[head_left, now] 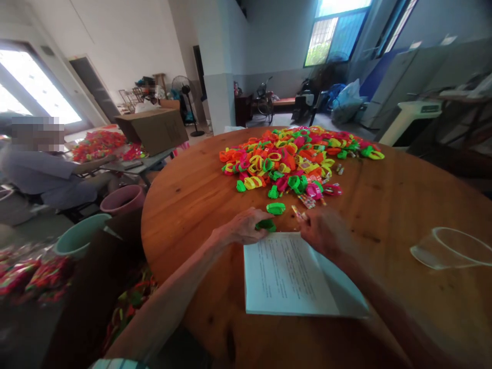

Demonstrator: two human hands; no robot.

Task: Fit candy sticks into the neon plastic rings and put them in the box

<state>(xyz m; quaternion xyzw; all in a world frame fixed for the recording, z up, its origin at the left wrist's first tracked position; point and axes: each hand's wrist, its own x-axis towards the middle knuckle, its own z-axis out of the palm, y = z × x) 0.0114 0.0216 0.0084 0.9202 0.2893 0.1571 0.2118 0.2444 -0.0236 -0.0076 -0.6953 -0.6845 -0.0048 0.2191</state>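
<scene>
I sit at a round wooden table (pixel 384 205). My left hand (pixel 246 228) is closed around a green plastic ring (pixel 266 224) just above a white printed sheet (pixel 286 274). My right hand (pixel 325 230) pinches a small colourful wrapped piece (pixel 298 212) between its fingertips. Another green ring (pixel 275 208) lies loose just beyond both hands. Further back spreads a big pile of neon rings (pixel 295 159) in orange, yellow, green and pink, with several small wrapped pieces at its near edge.
A clear plastic cup (pixel 448 248) lies at the table's right. To the left, another person sits at a table with a red pile (pixel 98 144) and a cardboard box (pixel 154 129). A pink bucket (pixel 123 199) and a teal bucket (pixel 80 234) stand by the table's left edge.
</scene>
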